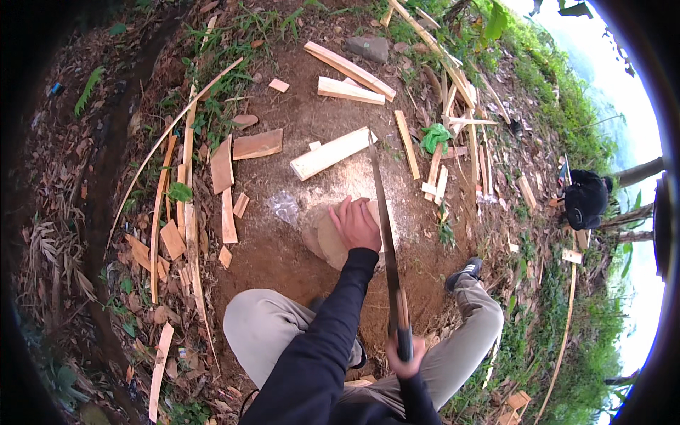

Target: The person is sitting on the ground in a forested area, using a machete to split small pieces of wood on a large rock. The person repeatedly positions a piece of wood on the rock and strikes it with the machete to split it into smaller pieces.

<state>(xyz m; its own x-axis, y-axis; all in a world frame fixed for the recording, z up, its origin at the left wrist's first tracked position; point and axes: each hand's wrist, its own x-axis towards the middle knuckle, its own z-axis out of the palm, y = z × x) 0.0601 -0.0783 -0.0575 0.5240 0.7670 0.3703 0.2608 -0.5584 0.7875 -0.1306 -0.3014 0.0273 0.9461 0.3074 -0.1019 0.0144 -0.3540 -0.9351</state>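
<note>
My left hand [356,225] lies flat with its fingers stretched out. It presses down on a pale piece of wood [376,211] that rests on a round tree stump [322,239]. My right hand [406,356] is closed round the dark handle of a long handsaw [384,227]. The saw's blade points away from me and passes just right of my left hand, beside the pale wood. Whether its teeth touch the wood cannot be made out. Sawdust [352,178] covers the ground beyond the stump. A thick pale plank [333,154] lies there, close to the blade's tip.
Boards [350,90] and a grey stone [368,48] lie farther ahead. Long strips [190,205] and offcuts [173,239] are scattered at left. A green plastic bag [434,137] sits among scraps at right. A black backpack [586,199] stands far right, near the grassy slope's edge.
</note>
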